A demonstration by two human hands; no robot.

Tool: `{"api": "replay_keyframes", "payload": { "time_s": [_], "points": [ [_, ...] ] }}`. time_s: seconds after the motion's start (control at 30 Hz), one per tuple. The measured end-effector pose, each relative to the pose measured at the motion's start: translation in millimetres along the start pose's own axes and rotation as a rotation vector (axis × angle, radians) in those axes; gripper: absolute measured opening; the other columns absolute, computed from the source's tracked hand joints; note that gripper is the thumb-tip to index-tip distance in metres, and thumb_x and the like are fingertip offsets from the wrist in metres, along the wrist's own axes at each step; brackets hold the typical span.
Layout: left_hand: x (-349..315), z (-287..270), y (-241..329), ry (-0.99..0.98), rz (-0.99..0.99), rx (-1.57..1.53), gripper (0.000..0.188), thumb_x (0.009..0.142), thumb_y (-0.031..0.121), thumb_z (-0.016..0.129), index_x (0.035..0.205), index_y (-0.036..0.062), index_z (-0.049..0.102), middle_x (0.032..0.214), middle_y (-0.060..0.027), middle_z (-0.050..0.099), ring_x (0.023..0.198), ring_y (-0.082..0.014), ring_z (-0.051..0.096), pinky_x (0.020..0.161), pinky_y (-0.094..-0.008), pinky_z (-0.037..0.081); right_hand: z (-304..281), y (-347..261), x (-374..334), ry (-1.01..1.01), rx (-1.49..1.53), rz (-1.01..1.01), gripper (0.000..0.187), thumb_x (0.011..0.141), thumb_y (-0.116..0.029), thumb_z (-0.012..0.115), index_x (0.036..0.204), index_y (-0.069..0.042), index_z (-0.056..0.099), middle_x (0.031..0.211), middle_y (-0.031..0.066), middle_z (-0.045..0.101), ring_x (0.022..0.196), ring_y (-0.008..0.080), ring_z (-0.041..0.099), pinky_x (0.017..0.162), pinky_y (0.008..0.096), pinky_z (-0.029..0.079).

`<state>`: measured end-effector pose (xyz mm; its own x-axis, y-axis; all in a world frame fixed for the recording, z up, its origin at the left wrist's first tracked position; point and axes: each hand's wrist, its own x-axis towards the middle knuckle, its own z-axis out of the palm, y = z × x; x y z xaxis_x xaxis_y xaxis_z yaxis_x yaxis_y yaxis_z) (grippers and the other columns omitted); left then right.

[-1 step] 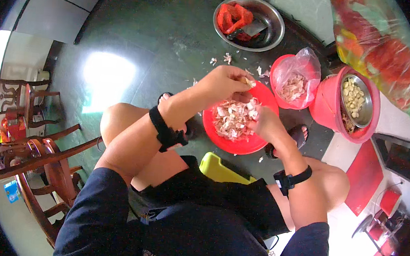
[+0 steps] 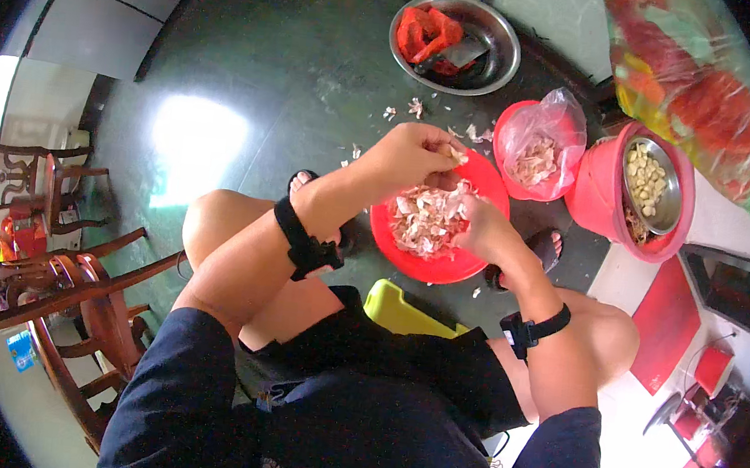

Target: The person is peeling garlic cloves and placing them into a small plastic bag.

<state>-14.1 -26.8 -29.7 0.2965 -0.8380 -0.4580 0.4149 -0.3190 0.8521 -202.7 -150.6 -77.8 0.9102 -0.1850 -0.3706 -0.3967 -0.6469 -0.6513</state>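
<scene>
A red basin [image 2: 381,239] stands on the floor between my feet, filled with loose pale garlic skins [image 2: 425,225]. My left hand [image 2: 422,156] is above the basin's far rim, its thumb and fingers closed on a small pale garlic clove [image 2: 458,156]. Low over the skins, at the basin's right side, is my right hand [image 2: 485,229]. Its back faces up and its fingers are blurred and mostly hidden, so whether they hold anything does not show. Peeled garlic cloves [image 2: 647,182] lie in a steel bowl [image 2: 674,216] to the right.
That steel bowl rests in a pink bucket [image 2: 589,186]. Beside it, a bag-lined red bucket [image 2: 510,121] holds more skins. A steel basin [image 2: 496,77] with red netting [image 2: 428,34] and a cleaver [image 2: 464,53] stands beyond. Wooden chairs [image 2: 96,308] are at left; a yellow-green stool [image 2: 404,310] is below me.
My right hand has shifted slightly at the basin's right side. My left hand stays nearly in place with the garlic clove.
</scene>
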Motion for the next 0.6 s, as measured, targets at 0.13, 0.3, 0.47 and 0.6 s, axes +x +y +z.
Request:
{"api": "replay_keyframes", "payload": {
  "time_s": [0.13, 0.3, 0.47, 0.6],
  "points": [
    [-3.4, 8.6, 6.6, 0.023, 0.009, 0.177, 0.022, 0.092, 0.008, 0.071, 0.112, -0.0007, 0.072, 0.087, -0.0065, 0.072, 0.076, -0.0151, 0.07, 0.068, -0.0304, 0.058, -21.4, -3.7, -3.2, 0.246, -0.012, -0.153, 0.054, 0.085, -0.019, 0.078, 0.132, 0.002, 0.061, 0.105, 0.0177, 0.073, 0.097, 0.0328, 0.071, 0.089, 0.0399, 0.054],
    [-16.7, 19.0, 19.3, 0.205, 0.289, 0.656, 0.032, 0.083, 0.009, 0.078, 0.112, -0.0018, 0.07, 0.087, -0.0094, 0.074, 0.076, -0.0152, 0.071, 0.069, -0.0325, 0.057, -65.0, -58.7, -4.0, 0.399, 0.521, -0.046, 0.03, 0.097, -0.018, 0.067, 0.12, 0.001, 0.066, 0.096, 0.0192, 0.072, 0.082, 0.0287, 0.071, 0.076, 0.0375, 0.055],
    [-23.8, 28.1, 29.2, 0.248, 0.375, 0.715, 0.036, 0.078, 0.007, 0.076, 0.113, -0.0014, 0.069, 0.093, -0.0147, 0.075, 0.082, -0.0191, 0.072, 0.073, -0.034, 0.057, -55.3, -65.2, 4.4, 0.549, 0.188, -0.189, 0.018, 0.102, -0.014, 0.056, 0.103, 0.002, 0.064, 0.088, 0.0264, 0.066, 0.084, 0.0455, 0.065, 0.071, 0.0481, 0.051],
    [-23.4, 31.2, 24.7, 0.245, 0.551, 0.531, 0.037, 0.087, 0.016, 0.07, 0.12, -0.0007, 0.062, 0.097, -0.0189, 0.072, 0.081, -0.0249, 0.072, 0.073, -0.0366, 0.057, -60.9, -68.3, 9.5, 0.659, 0.409, -0.09, 0.025, 0.106, -0.018, 0.051, 0.101, 0.001, 0.066, 0.085, 0.024, 0.067, 0.082, 0.0442, 0.067, 0.071, 0.0481, 0.051]
  ]
}}
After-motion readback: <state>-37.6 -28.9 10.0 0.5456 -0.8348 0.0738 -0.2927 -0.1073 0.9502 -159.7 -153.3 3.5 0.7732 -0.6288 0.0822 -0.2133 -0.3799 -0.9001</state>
